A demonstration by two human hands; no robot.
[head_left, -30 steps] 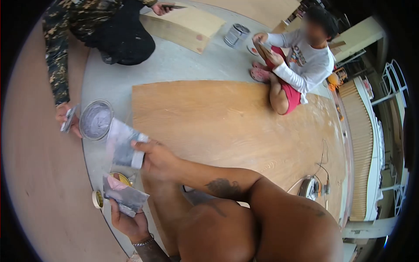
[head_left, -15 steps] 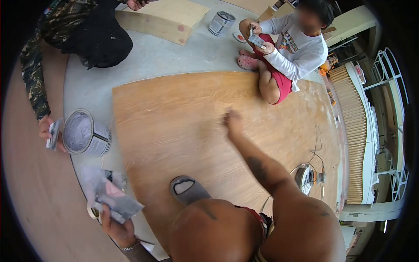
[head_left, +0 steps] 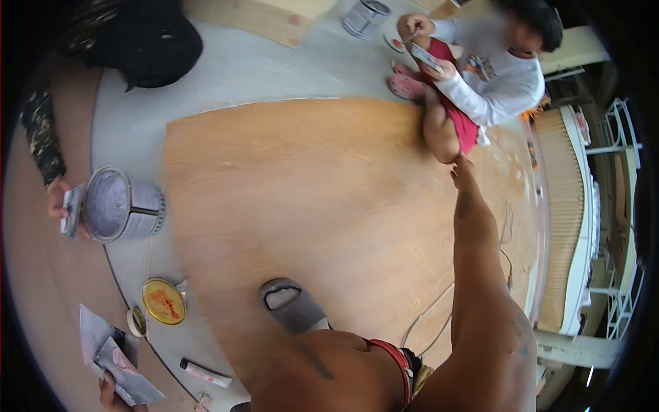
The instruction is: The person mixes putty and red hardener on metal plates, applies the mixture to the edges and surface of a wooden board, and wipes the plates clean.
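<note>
At the lower left, my left hand point(head_left: 117, 397) is closed around flat grey putty spreaders point(head_left: 127, 371) with a smear of pink putty on them. My right arm is stretched far out over a wood-grain panel point(head_left: 309, 192). At its end, my right hand point(head_left: 464, 173) has its fingers apart and holds nothing, overlapping the knee of a seated person point(head_left: 439, 137) in this view. Near my left hand lie a yellow lid point(head_left: 164, 301) with orange-red paste, a small round tin point(head_left: 136, 321) and a white tube point(head_left: 206, 373).
An open can of grey putty point(head_left: 127, 204) stands left of the panel, beside a co-worker's hand point(head_left: 60, 199) holding a spreader. Another can point(head_left: 366, 18) is at the back. My sandalled foot point(head_left: 292, 302) rests on the panel, and a cord point(head_left: 432, 312) runs across it.
My right hand has swung right, toward the seated person's knee. My left hand has moved down and left with the spreaders, uncovering the yellow lid and the tube. The view has shifted slightly.
</note>
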